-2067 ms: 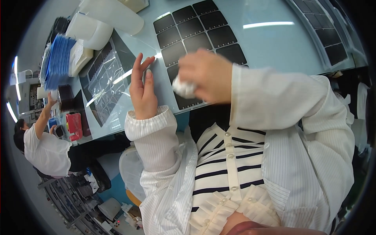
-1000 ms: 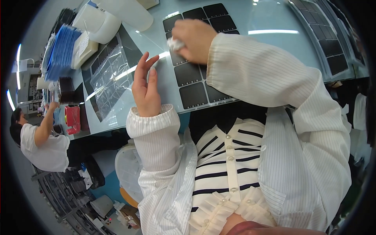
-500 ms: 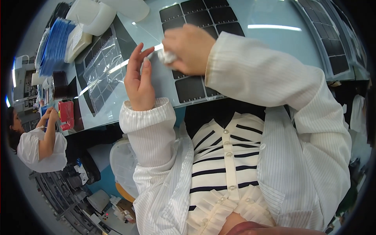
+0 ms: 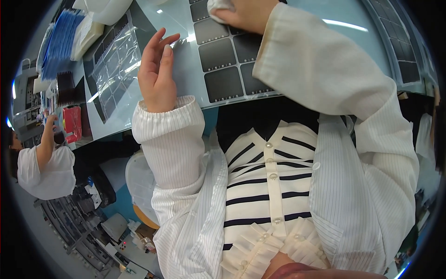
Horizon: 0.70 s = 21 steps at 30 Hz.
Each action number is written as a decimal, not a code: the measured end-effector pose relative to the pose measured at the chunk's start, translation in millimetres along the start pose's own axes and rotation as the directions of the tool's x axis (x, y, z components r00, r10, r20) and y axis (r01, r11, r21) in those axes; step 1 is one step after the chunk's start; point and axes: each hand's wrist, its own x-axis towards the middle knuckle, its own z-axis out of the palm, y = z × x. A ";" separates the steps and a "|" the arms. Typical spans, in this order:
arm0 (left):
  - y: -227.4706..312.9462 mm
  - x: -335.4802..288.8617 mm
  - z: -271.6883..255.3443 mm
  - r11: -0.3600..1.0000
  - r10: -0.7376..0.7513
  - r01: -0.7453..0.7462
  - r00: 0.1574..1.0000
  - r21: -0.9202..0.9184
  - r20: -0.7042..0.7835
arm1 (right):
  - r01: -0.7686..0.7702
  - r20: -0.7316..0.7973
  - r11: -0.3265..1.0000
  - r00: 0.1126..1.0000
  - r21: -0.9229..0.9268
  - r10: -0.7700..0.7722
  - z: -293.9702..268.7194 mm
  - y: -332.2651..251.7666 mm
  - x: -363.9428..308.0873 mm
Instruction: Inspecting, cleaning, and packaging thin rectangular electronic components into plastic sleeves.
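A wad of white wiping cloth (image 4: pixel 220 6) is bunched in my right hand (image 4: pixel 251 15), at the upper edge of the view. My right hand is over dark rectangular panels (image 4: pixel 223 85), laid in a grid with small pale marks along their edges; whether the cloth presses on them I cannot tell. To the left of the panels is my left hand (image 4: pixel 158 83), its fingers loosely apart and nothing in it. It is at the glossy pale-blue table (image 4: pixel 185 69); contact with the surface is unclear.
Clear film with a grid of rectangles (image 4: pixel 116 69) lies on the left, by blue sheets (image 4: pixel 60 44) and a pale yellow stack (image 4: pixel 87 35). More dark panels (image 4: pixel 402 51) sit far right. Beyond a red tray (image 4: pixel 72 122), a co-worker in white (image 4: pixel 46 172) is at the table.
My right hand has moved away from my left hand, up and to the right over the panels with the cloth. The view has shifted somewhat. The co-worker's arm has changed position.
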 end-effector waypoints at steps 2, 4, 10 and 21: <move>0.2 -0.5 -1.7 0.999 -0.036 0.035 0.999 -0.014 -0.014 | -0.132 0.116 0.991 0.985 0.035 0.127 3.9 -10.1 -5.2; -5.8 -4.1 -9.1 0.999 -0.030 0.028 0.998 -0.045 -0.054 | -0.017 0.199 0.987 0.980 0.160 -0.015 5.9 -55.6 -34.3; 8.3 -5.5 -3.7 0.984 -0.108 0.077 0.975 -0.162 -0.193 | 0.028 0.053 0.996 0.998 0.080 -0.032 -3.9 -33.4 -45.8; 14.0 -7.2 -3.1 0.980 -0.148 0.119 0.971 -0.157 -0.189 | -0.057 0.076 0.992 0.996 0.116 0.048 -6.8 -54.1 -46.8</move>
